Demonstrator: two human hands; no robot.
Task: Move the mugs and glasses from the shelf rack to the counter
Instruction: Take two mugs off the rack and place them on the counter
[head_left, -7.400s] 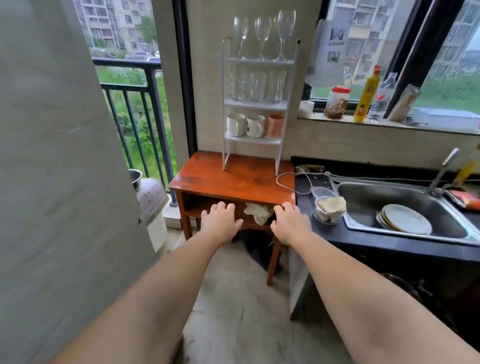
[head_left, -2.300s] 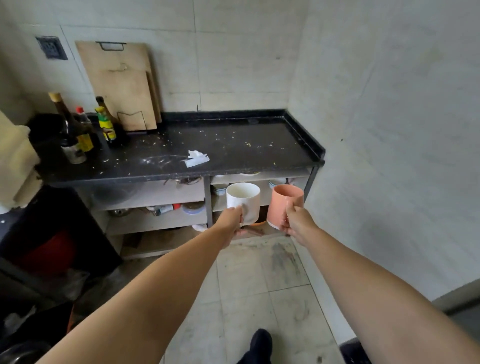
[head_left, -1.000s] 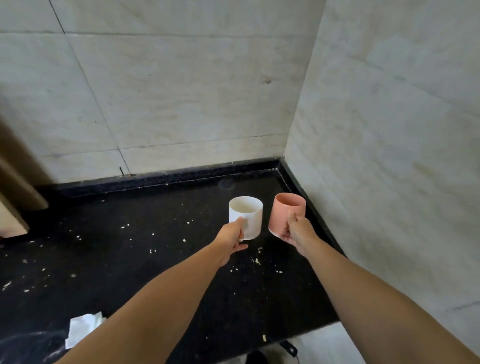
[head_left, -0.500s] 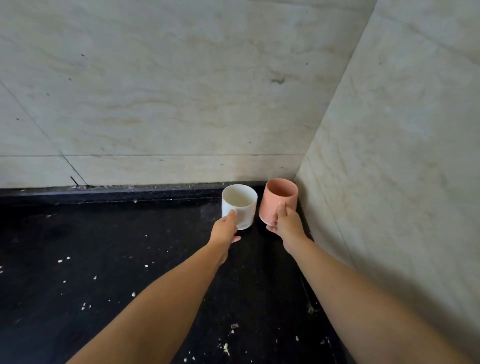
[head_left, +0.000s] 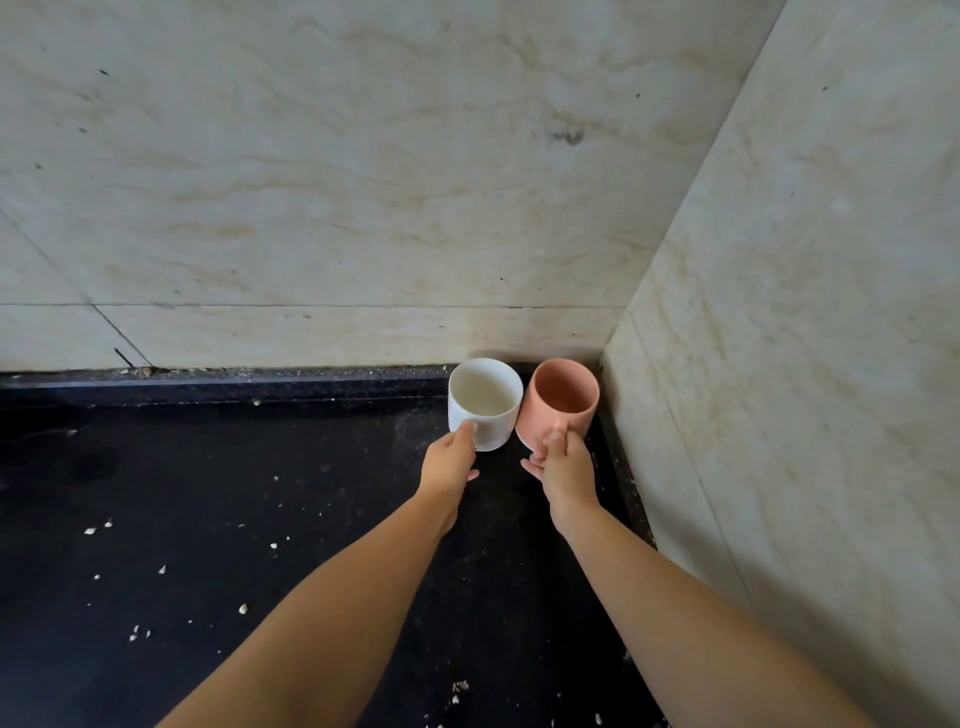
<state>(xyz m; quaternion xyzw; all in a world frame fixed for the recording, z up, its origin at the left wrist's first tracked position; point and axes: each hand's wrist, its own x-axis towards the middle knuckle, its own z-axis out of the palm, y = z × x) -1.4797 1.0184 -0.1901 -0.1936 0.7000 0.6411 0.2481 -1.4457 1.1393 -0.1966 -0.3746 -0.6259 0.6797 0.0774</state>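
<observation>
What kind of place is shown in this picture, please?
Probably a home kitchen corner. A dark stone counter strewn with crumbs meets pale marbled wall tiles, and the left hand and right hand hold a white mug and a pink mug.

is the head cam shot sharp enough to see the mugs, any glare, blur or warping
Head view: the white mug and pink mug are sharp, without glare; light is soft and even; the black counter reads dark, its crumbs still distinct; wide-angle warping slants the right wall and stretches both forearms; the left hand and right hand show no motion blur.
</observation>
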